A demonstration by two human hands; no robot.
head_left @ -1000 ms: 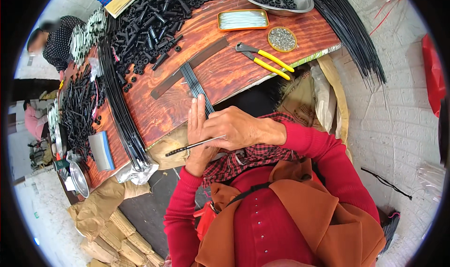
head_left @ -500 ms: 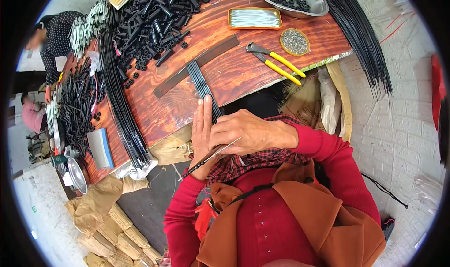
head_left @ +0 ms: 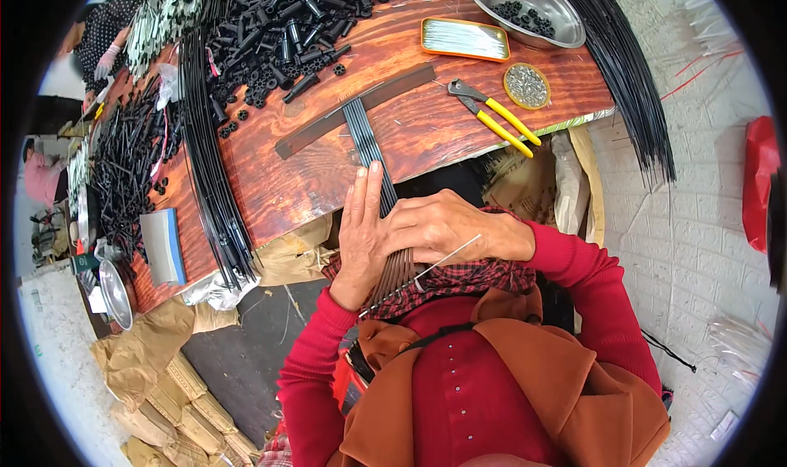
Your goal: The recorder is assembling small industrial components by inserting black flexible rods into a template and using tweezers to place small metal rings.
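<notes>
I see the left hand [head_left: 361, 233] laid flat, fingers straight, against a row of thin dark rods [head_left: 373, 151] that runs from the wooden table [head_left: 426, 131] edge down to the lap. My right hand [head_left: 443, 225] closes over the rods beside it, pinching a thin metal wire [head_left: 426, 272]. Yellow-handled pliers [head_left: 496, 118] lie on the table right of the rods.

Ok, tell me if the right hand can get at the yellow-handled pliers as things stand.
Probably yes: the pliers lie in the open on the wooden table, nothing between them and the right hand, though that hand rests on the rods.
</notes>
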